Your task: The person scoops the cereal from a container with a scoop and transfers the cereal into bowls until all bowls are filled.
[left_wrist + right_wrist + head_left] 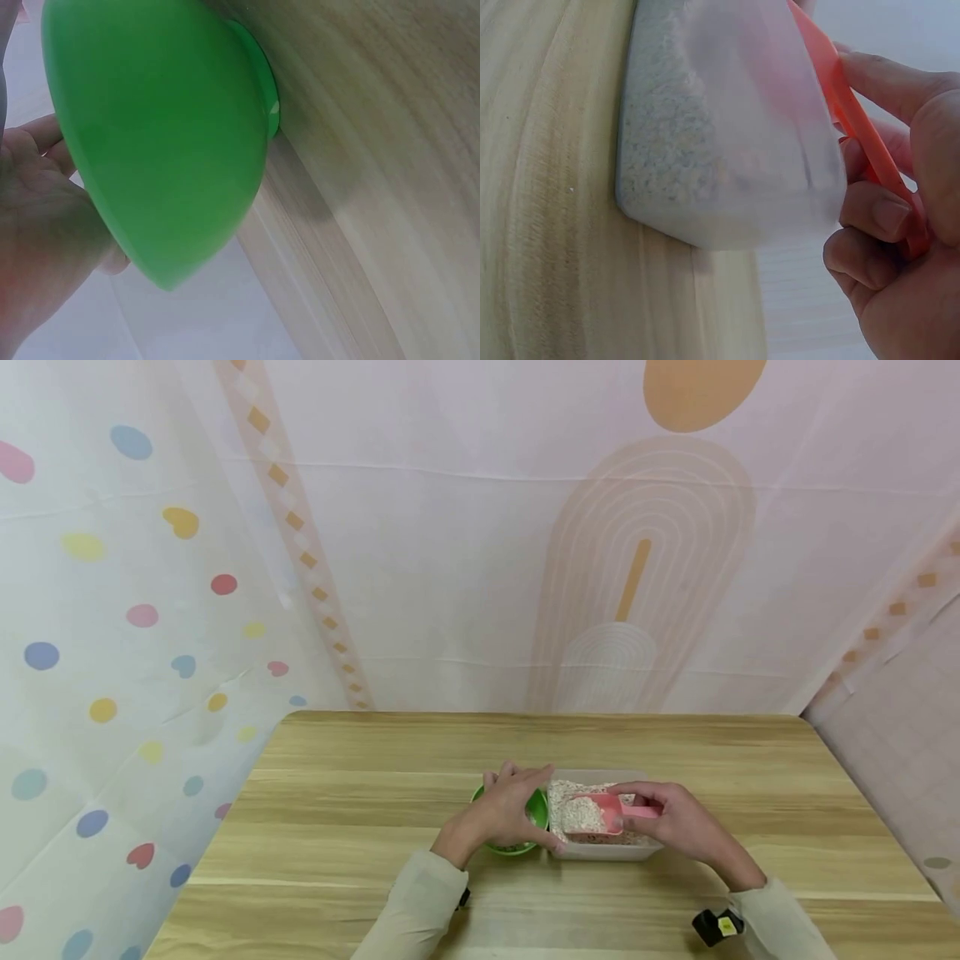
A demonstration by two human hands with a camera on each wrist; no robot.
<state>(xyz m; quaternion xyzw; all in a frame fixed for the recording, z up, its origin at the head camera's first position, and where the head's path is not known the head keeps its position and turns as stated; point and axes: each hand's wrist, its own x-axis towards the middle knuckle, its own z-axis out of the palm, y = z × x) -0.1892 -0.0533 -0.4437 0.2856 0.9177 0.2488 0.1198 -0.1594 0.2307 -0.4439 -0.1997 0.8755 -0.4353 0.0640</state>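
My right hand [678,822] holds a pink scoop [866,135] by its handle, with fingers curled round it. Pale, oat-like flakes [582,815] heap in the scoop's bowl, over a translucent rectangular tub [780,202] holding more of the same flakes. To the tub's left, a green bowl [157,135] stands upright on its foot ring. My left hand [506,806] spans above this bowl, thumb and fingers spread, their tips right at the tub's left end. It covers much of the bowl's inside in the head view.
Everything stands on a wood-grain table [390,752]. Behind its far edge hangs a patterned cloth [450,568], and a dotted cloth [97,760] runs along the left side. A black wrist camera [708,927] hangs beside the right sleeve [780,918].
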